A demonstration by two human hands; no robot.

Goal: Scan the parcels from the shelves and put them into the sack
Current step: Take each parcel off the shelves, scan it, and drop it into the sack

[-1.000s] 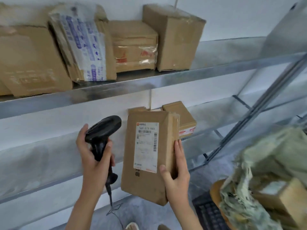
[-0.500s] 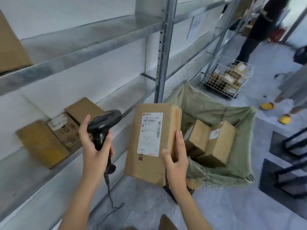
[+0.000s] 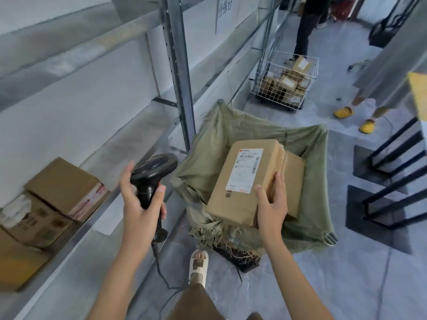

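**Parcel over the sack, scanner in the other hand**

While the brown parcel [image 3: 245, 181] sits low over the mouth of the green sack [image 3: 307, 218], the person's right hand [image 3: 271, 206] has hold of it at the near right corner, thumb on the top face and fingers wrapped round the side. So that hand is definitely grasping the parcel. Its white shipping label [image 3: 245, 168] faces up, barcode on the right edge. Can't tell whether the parcel is already resting on the box underneath or just hanging above it. That second box [image 3: 295, 179] is in the sack, peeking out at about 3 o'clock from the parcel.

The sack is spread wide open over a dark frame, with frayed edges hanging down on the near side at 6 o'clock.

At 9 o'clock from the parcel, the left hand [image 3: 138, 204] is clenched round the grip of a black barcode scanner [image 3: 152, 174], head pointing roughly toward the sack, cable [image 3: 161, 271] trailing down to the floor.

Further out at 9 o'clock, a few cardboard boxes [image 3: 62, 188] sit on the lower metal shelf [image 3: 129, 153], one with red tape on its edge. A shelf upright [image 3: 180, 72] stands at about 11 o'clock from the sack.

At 12 to 1 o'clock, well apart, there's a white wire basket cart [image 3: 258, 82] with small parcels in it, and someone in dark trousers [image 3: 305, 33] behind it. Yellow shoes [image 3: 344, 112] show at 2 o'clock. The person's own pale slipper [image 3: 198, 264] is at 6 o'clock, just beside the sack's near corner.
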